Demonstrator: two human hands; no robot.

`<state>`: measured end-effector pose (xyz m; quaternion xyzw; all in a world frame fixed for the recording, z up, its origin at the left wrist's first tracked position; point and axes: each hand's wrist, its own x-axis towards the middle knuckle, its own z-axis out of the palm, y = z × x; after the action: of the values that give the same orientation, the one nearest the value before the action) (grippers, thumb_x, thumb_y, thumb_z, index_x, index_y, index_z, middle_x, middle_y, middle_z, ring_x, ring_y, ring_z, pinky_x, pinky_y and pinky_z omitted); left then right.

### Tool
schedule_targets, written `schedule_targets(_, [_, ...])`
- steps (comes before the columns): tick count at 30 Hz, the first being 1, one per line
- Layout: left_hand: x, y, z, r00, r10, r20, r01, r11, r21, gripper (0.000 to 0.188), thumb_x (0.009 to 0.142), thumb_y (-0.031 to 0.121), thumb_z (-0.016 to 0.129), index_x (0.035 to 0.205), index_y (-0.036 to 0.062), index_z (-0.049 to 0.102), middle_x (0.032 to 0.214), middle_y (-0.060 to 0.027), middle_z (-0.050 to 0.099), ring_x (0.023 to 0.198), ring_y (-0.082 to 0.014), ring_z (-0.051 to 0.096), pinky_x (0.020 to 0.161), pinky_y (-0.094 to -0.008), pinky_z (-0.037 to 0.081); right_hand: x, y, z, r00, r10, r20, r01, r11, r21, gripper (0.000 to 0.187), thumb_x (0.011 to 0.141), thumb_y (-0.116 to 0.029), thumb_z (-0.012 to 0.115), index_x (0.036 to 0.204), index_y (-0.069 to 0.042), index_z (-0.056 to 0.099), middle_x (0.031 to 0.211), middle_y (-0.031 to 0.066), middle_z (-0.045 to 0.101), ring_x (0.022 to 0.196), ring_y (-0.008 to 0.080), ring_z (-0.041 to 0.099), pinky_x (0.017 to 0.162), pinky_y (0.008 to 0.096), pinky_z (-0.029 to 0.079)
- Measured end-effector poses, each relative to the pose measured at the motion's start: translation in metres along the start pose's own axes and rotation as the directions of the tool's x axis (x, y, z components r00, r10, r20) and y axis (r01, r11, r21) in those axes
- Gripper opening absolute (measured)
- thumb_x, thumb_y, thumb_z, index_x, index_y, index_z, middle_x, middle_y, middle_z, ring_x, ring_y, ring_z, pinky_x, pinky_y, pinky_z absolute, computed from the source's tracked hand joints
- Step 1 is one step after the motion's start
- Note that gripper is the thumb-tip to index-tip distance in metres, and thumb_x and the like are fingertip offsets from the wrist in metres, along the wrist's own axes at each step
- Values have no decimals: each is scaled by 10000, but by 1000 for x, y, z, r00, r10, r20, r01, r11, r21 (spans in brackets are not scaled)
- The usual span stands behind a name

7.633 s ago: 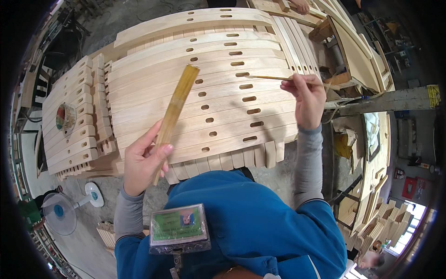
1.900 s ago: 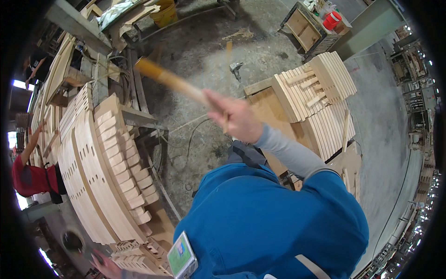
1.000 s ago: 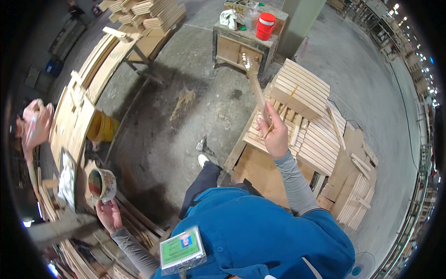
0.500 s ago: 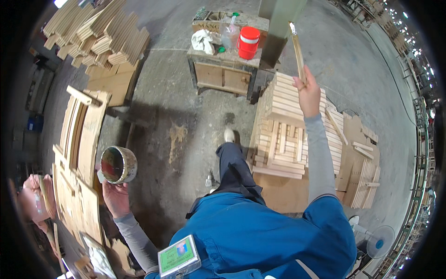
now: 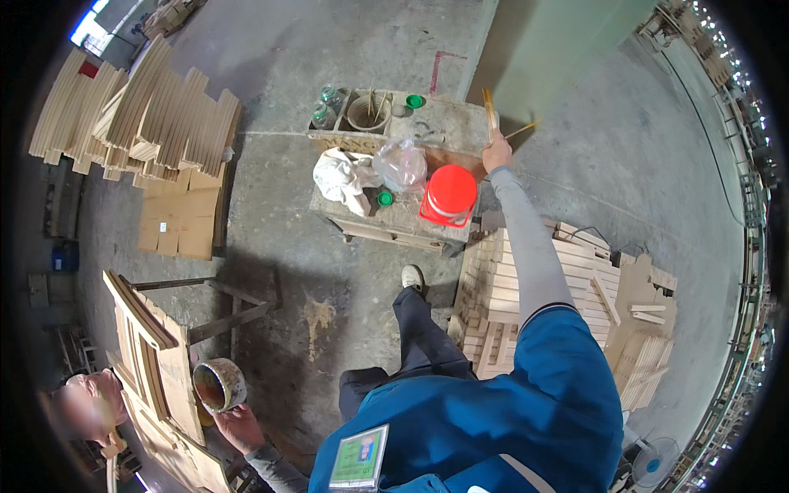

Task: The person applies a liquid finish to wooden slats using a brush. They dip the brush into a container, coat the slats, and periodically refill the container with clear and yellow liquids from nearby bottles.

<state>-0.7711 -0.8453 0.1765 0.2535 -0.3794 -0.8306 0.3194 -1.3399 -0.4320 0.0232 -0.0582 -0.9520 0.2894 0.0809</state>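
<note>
My left hand [image 5: 238,427] is closed around the lower side of a round, crusted pot [image 5: 220,384] with dark reddish-brown contents, near the left workbench. With my right arm stretched out ahead, my right hand [image 5: 496,154] grips a slim wooden-handled brush [image 5: 490,111] that points upward, at the right end of a small bench [image 5: 452,119]. A second thin yellowish stick [image 5: 523,129] juts out to the right beside that hand; whether I hold it too is unclear. Just left of the hand, a red lidded bucket [image 5: 449,194] stands on the bench.
The bench also bears a white cloth [image 5: 341,177], a clear plastic bag [image 5: 401,164], glass jars [image 5: 327,107] and a bowl with sticks [image 5: 368,112]. Behind it rises a green pillar [image 5: 551,57]. Stacked wood [image 5: 501,287] lies right, more planks [image 5: 156,115] far left. A person [image 5: 90,407] is at left.
I have stepped closer to the small bench. My right hand with the brush has moved from above the wood stack to the bench's right end. The pot stays in my left hand.
</note>
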Motion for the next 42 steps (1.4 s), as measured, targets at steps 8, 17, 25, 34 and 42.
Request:
schedule_targets(8, [68,-6,66,977,48,-206,-29,995,92,235,912,194,419,994,17,550,927,-81,622,793,-166,597,722,-288,512,35,2,14,978,-198,67,208,949,-239,387,850,-220,486,1212,-93,429,1038,195,525,930,343,521,800,426,420])
schedule_targets(17, [127,-16,112,999,18,-29,-17,999,32,245,899,194,433,1058,46,548,1023,-74,613,830,-191,599,725,-305,510,73,-4,20,732,-595,334,681,608,-410,337,826,-177,463,1149,-85,494,905,84,508,913,244,502,755,383,421])
schedule_targets(25, [108,1,96,997,72,-23,-71,995,64,322,917,227,388,1170,53,486,1174,-94,539,995,-209,561,778,-326,501,97,-62,32,711,-611,348,692,698,-187,484,767,-96,493,1242,-55,404,985,135,525,948,287,510,819,379,408])
schedule_targets(34, [99,4,112,968,179,-178,-165,982,90,326,900,229,408,1168,60,486,1136,-91,557,952,-198,573,754,-325,506,144,-213,176,555,-544,628,307,837,453,900,651,-397,706,1330,-1,268,1367,207,283,1273,340,259,1040,344,248])
schedule_targets(42, [51,12,109,780,296,-552,-263,954,141,257,894,184,420,1039,25,560,949,-86,635,817,-190,613,704,-309,519,151,-267,221,472,-334,816,560,828,15,963,551,-424,756,1356,-198,278,1456,70,96,1338,298,44,1058,516,105])
